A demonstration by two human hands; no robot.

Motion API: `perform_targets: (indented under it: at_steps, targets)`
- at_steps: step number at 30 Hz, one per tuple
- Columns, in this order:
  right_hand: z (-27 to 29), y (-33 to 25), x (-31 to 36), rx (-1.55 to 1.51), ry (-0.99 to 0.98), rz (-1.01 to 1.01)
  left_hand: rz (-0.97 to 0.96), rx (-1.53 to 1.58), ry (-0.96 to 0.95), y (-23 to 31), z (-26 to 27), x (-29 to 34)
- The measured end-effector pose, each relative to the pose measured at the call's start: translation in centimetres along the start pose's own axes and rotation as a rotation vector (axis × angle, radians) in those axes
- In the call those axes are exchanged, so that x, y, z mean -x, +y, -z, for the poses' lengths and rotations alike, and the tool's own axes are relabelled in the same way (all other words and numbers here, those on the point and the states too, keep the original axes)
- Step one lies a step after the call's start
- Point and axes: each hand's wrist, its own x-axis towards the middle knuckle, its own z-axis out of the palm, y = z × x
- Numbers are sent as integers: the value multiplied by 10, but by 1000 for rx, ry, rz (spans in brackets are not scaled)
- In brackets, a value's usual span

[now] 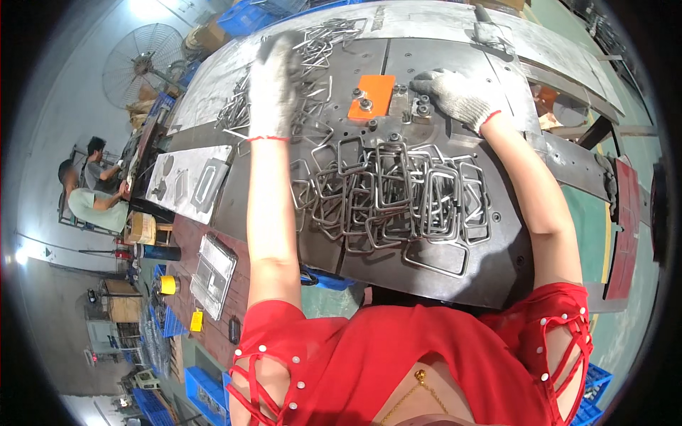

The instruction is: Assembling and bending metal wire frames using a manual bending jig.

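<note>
My left hand [273, 89], in a grey knit glove, reaches into a loose pile of straight and partly bent wire pieces [312, 50] at the far side of the steel worktable [426, 284]; its fingers curl on the wires, grip unclear. My right hand [455, 94], also gloved, lies flat beside an orange jig block [371, 96] with bolts and pins. Nearer to me lies a heap of bent rectangular wire frames [398, 195], several overlapping.
Two seated people [89, 192] work at the far left. A standing fan [142, 64] is behind them. Flat metal plates [188, 181], a clear tray [211, 273] and blue crates [202, 394] lie to my left. A red machine part [625, 227] is at right.
</note>
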Motion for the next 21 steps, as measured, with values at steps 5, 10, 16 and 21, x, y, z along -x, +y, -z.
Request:
perform_targets:
  at_steps: [5,10,16,21]
  targets:
    - [7,-3,0,-5,-6,-30,-19,-718,11,-22,83,12]
    - [8,-6,-10,-90,13,-41,5,-1155,-272,-50,108,23]
    - [0,-4,-58,-244,-119,-161,294,-1288,-460,-67,106,18]
    - [-5,-31,-83,23,-203,-290,227,-850,-345,-58,109,18]
